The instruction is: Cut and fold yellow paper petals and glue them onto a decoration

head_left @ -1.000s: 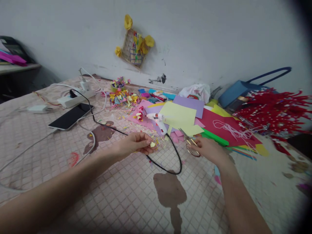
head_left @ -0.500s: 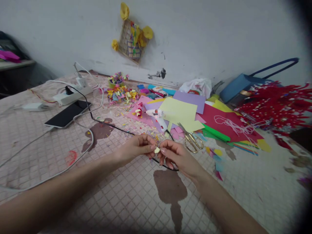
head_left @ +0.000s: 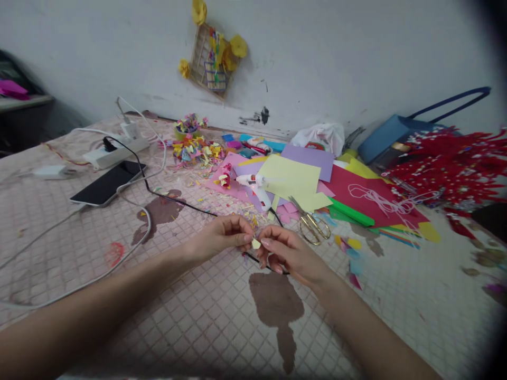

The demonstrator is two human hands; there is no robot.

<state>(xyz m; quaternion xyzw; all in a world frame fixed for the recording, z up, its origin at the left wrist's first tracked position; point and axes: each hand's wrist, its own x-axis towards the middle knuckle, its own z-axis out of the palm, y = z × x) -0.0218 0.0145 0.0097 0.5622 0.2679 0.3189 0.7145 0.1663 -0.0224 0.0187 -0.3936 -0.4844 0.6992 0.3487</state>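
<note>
From my end, the head camera is losing a fair bit: the red bundle [head_left: 455, 171] runs off at the right, where a dark edge eats the corner, and both forearms are cut off at the frame. The black cord [head_left: 178, 201] slips out of sight behind the hands, with only a short stretch showing below them. The pile of coloured bits [head_left: 198, 150] is too small and jumbled for me to sort out.

Now the hands, and it's close work! The left hand [head_left: 225, 235] has thumb and forefinger pinched on a pale yellow paper scrap [head_left: 256, 244], fingers curled. The right hand [head_left: 287, 250] meets it from the other side, thumb and fingertip closed at the scrap's edge, lower fingers loosely bent. Fingertips cover part of that scrap, held above the table [head_left: 198, 327], with the scissors [head_left: 312, 227] lying just beyond the right hand.
</note>
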